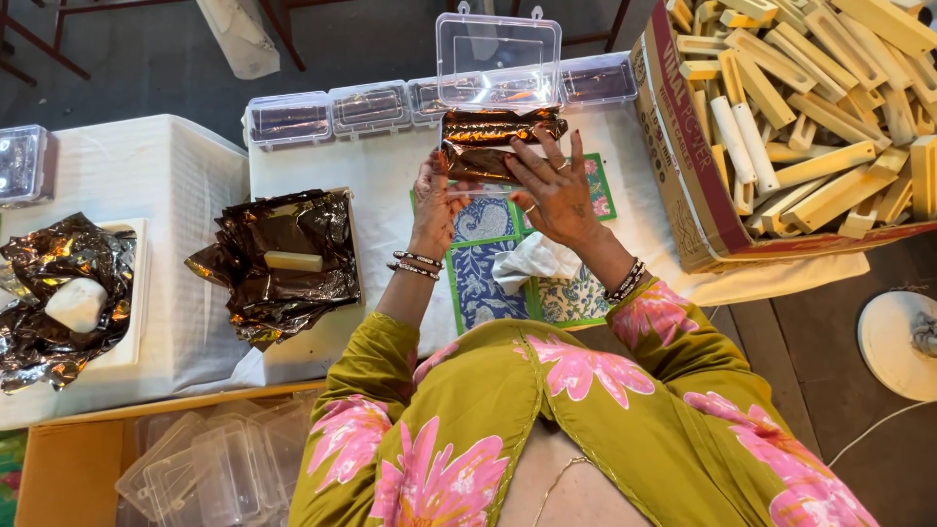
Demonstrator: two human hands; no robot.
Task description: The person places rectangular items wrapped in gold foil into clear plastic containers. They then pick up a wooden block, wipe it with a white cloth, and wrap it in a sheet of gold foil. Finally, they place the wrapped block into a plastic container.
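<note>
Both my hands hold a bar wrapped in brown shiny foil (493, 137) above the white table. My left hand (434, 200) grips its left side from below. My right hand (554, 190) presses its fingers on the foil's right side. Just behind the bar stands an open clear plastic box (498, 60) with its lid raised. Under my hands lies a blue and green patterned cloth (483, 259) with a white tissue (532, 259) on it.
A row of shut clear boxes (332, 112) lines the table's far edge. A pile of brown foil sheets (283, 263) with a pale bar on top lies at my left. A cardboard box of pale bars (810, 107) stands at right. Empty clear boxes (210, 468) sit lower left.
</note>
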